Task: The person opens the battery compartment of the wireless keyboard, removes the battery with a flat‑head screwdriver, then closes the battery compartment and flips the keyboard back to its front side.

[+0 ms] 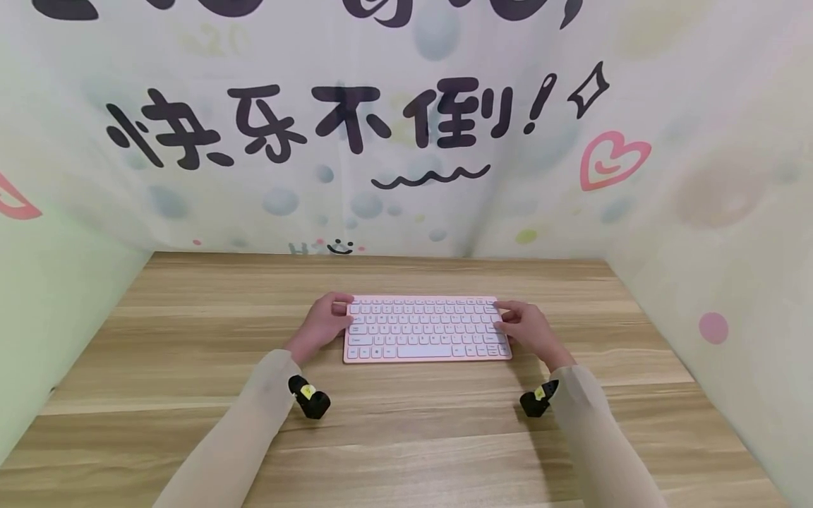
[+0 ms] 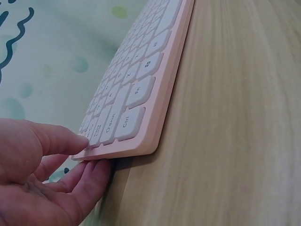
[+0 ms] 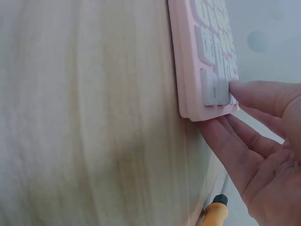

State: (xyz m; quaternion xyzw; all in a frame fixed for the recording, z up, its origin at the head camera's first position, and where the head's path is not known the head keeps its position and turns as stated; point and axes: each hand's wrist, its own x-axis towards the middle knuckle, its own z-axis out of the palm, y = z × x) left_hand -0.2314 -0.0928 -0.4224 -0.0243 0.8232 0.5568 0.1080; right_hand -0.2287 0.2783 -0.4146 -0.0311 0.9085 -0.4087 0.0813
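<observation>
A pink keyboard (image 1: 427, 329) with white keys lies lengthwise across the wooden table. At its left end, my left hand (image 1: 322, 322) grips the edge. The left wrist view shows that thumb on top near the corner keys, with the fingers (image 2: 96, 176) tucked beneath. My right hand (image 1: 528, 327) holds the opposite end in the same manner: in the right wrist view its thumb (image 3: 258, 96) presses at the keys and its fingers reach under the edge. The keyboard's near long edge sits close over the wood.
The wooden table (image 1: 406, 437) runs back to a printed white cloth (image 1: 394, 212) with black lettering. Pale walls (image 1: 730, 268) stand on both sides. An orange object with a black end (image 3: 216, 213) shows low in the right wrist view. Each wrist wears a small black camera (image 1: 309, 397).
</observation>
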